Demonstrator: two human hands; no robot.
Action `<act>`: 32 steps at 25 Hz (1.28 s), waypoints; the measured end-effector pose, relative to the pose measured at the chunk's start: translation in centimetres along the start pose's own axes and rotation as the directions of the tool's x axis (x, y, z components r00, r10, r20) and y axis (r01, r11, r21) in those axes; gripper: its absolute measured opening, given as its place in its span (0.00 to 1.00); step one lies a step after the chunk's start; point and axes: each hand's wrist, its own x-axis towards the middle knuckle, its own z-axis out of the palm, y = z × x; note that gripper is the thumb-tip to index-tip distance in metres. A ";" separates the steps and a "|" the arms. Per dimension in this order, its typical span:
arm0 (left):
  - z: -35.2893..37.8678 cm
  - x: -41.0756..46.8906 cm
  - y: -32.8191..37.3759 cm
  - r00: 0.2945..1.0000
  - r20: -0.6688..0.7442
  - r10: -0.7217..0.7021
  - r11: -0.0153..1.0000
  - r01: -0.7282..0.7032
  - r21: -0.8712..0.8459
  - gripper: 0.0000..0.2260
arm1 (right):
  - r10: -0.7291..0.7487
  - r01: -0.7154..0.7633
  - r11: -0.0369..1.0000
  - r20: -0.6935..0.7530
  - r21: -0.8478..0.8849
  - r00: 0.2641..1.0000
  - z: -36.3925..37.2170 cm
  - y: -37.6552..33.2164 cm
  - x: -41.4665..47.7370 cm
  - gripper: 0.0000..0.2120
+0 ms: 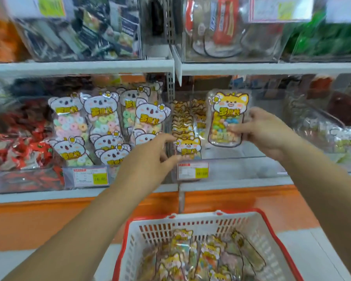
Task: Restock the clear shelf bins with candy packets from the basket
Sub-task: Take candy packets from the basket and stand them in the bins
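At the bottom centre of the frame sits a white basket (190, 226) with a red rim, and a loose heap of yellow-dog candy packets (209, 254) lies in it. Above it, the left hand (156, 153) reaches in from the lower left with fingers loosely stretched and grasping nothing. Its fingertips are right by the front of a row of dog packets (187, 146) standing at the left end of a clear bin (241, 165); I can't tell if they touch. Right of centre, the right hand (265, 132) pinches one dog packet (226, 118) by its right edge, holding it upright over the same bin. A price tag (193, 170) is fixed to that bin's front. The next bin to the left is packed with koala packets (101, 122) of pastel rings, and the far-left one holds red-wrapped sweets (18, 151). Across the top of the frame, the upper shelf bins (223, 21) are blurred.
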 end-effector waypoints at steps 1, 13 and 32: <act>0.4 0.5 -0.8 1.000 0.023 -0.008 0.999 0.007 0.050 0.18 | 0.029 -0.030 0.999 -0.030 -0.033 0.999 -0.1 0.2 2.2 0.21; 2.2 3.2 -3.6 0.999 0.001 -0.046 0.997 0.046 0.055 0.04 | 0.319 -0.331 0.664 -0.146 -0.670 0.936 3.9 4.5 9.9 0.31; 4.2 -0.6 -2.2 0.995 -0.094 0.034 0.999 -0.035 -0.009 0.06 | -0.273 0.223 0.957 -0.324 -0.184 0.906 2.1 4.1 -4.8 0.12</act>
